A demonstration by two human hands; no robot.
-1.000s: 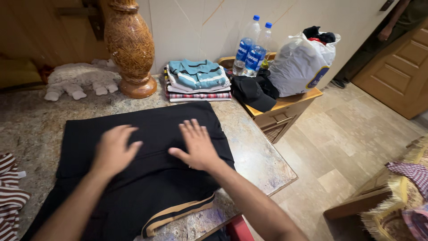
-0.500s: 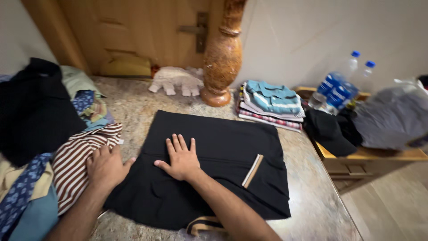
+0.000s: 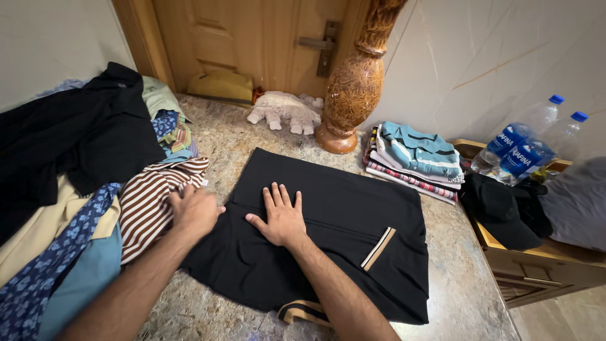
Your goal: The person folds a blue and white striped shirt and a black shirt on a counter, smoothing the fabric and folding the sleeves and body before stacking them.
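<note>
Black shirt (image 3: 328, 233), soft knit with tan-striped trim, lies folded into a rough square on the speckled stone counter (image 3: 461, 297). Right hand (image 3: 281, 218) flat on it, fingers spread, gripping nothing. Left hand (image 3: 192, 211) curled at the shirt's left edge; can't tell if it grips. Striped shirt (image 3: 151, 202) alongside, folded stack (image 3: 413, 161) behind.

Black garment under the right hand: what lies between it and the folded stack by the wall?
In the head view, only a bare strip of stone countertop separates the black garment from the folded stack; they lie apart.
</note>
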